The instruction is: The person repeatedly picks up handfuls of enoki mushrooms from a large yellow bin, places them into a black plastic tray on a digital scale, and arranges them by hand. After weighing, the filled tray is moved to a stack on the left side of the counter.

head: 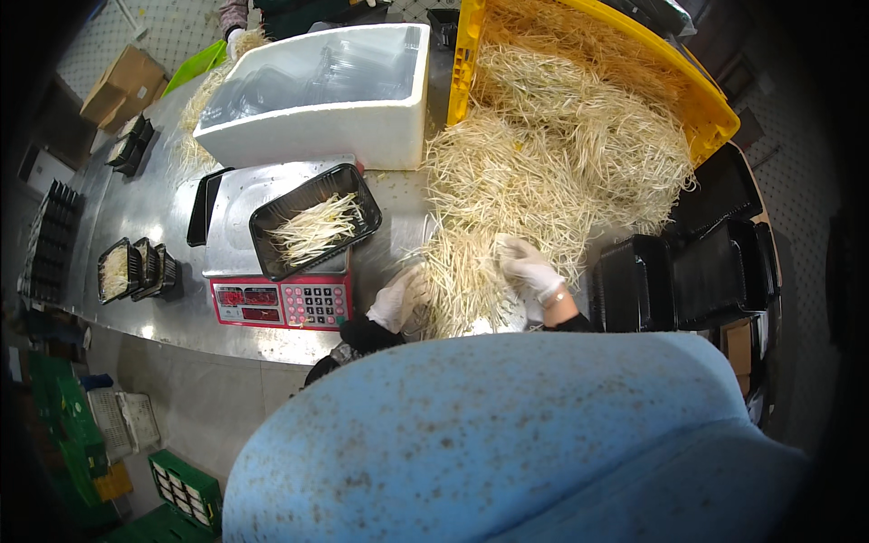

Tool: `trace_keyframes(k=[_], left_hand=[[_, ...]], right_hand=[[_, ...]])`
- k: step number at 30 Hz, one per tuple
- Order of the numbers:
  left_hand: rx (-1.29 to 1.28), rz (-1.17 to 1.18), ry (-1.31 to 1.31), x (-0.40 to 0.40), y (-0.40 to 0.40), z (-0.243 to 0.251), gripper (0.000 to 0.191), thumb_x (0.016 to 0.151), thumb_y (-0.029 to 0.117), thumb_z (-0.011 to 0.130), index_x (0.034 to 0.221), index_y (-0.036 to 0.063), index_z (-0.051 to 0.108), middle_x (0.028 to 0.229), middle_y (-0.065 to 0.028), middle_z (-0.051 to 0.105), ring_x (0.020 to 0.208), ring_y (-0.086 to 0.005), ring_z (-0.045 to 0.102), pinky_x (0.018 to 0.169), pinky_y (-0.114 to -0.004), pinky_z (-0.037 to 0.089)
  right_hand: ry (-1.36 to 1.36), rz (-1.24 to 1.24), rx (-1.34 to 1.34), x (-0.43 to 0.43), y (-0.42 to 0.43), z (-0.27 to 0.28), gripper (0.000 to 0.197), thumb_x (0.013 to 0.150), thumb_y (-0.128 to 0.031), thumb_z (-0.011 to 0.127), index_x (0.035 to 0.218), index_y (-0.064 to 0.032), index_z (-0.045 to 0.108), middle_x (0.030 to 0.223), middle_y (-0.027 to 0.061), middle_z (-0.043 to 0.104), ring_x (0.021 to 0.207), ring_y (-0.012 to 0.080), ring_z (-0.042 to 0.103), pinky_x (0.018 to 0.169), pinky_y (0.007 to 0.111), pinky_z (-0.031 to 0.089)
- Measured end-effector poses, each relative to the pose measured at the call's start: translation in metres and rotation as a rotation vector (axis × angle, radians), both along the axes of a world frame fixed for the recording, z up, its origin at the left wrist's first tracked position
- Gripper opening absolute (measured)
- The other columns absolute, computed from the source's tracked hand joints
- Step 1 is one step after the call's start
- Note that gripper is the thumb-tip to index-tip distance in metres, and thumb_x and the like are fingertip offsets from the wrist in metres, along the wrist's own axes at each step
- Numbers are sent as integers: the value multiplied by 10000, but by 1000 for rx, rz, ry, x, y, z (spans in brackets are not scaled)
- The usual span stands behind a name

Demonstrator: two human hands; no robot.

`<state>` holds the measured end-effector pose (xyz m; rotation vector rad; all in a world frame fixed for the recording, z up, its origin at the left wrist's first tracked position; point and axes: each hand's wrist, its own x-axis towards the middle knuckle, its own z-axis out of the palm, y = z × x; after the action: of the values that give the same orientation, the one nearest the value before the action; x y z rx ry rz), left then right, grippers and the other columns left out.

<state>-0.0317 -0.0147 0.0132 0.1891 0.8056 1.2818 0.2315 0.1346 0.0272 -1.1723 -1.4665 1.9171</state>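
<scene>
White gloves cover both my hands. My left hand [400,298] lies against the near left side of a bunch of bean sprouts [465,278]. On the bunch's right side rests my right hand [528,266], at the foot of a large heap of bean sprouts [543,163]. Whether the fingers of either hand grip sprouts cannot be told. Left of my hands, a black plastic tray [366,197] with some sprouts in it sits tilted across the metal plate of a red digital scale [316,305].
A white foam box [319,136] of clear plastic lids stands behind the scale. A yellow crate [713,129] lies behind the heap. Black trays [635,282] are stacked at right; filled trays [117,271] stand at left. A co-worker's gloved hand [235,42] is at the far side.
</scene>
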Motion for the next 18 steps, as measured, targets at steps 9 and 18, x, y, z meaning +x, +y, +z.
trace_keyframes(k=[9,18], left_hand=[[-96,-255,205,8,22,1,380,890,200,575,1233,69,478,1140,-67,560,989,-189,567,836,-342,460],[181,-203,279,-1,36,25,597,777,-72,555,1342,-15,372,1108,-83,588,984,-145,577,820,-267,491]], right_hand=[[-486,84,418,-6,-31,0,507,917,-457,485,1169,-20,534,1047,106,624,896,192,587,816,308,464],[95,-188,-85,-18,-33,63,435,784,36,581,1211,54,498,883,4,609,700,49,531,616,179,436]])
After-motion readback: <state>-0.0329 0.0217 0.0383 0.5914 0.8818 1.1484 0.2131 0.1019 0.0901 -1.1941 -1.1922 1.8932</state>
